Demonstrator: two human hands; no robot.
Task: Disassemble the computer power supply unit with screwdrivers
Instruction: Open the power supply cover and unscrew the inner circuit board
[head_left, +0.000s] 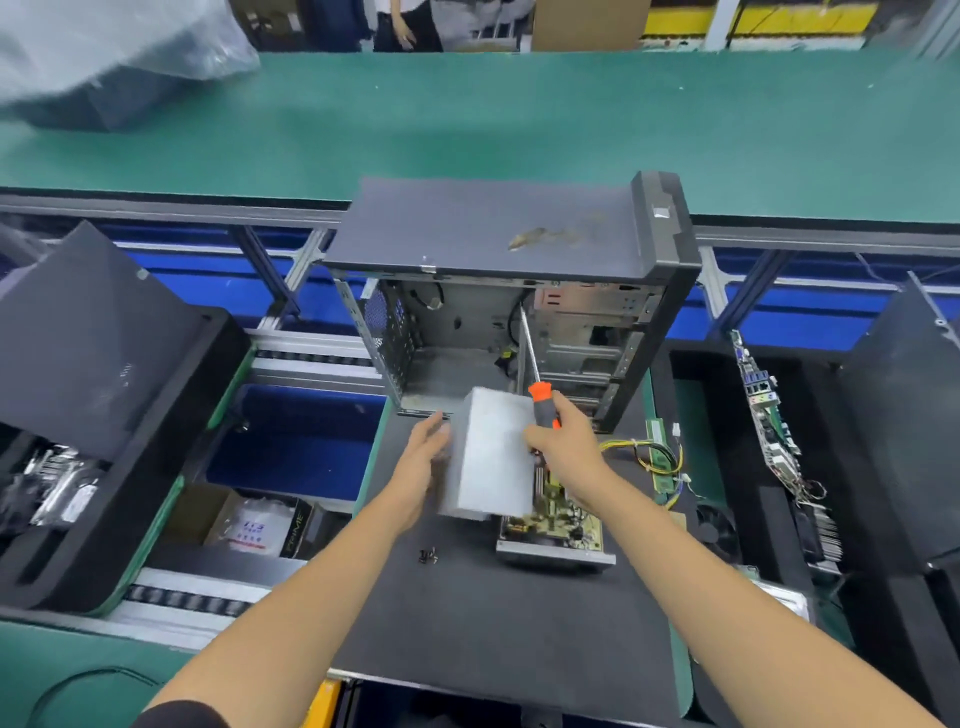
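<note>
Left hand (423, 457), fingers straight, touches one grey metal cover (491, 457). Right hand (563, 441) grips one orange-handled screwdriver (537, 384), fingertips on the cover.

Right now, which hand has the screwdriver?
The right hand: it grips the orange-and-grey screwdriver, shaft pointing up toward the open computer case. The left hand only touches the metal cover with straight fingers.

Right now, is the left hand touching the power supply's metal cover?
Touching. The head view shows the left hand with its fingers laid flat against the left side of the lifted metal cover, no gap between them.
</note>
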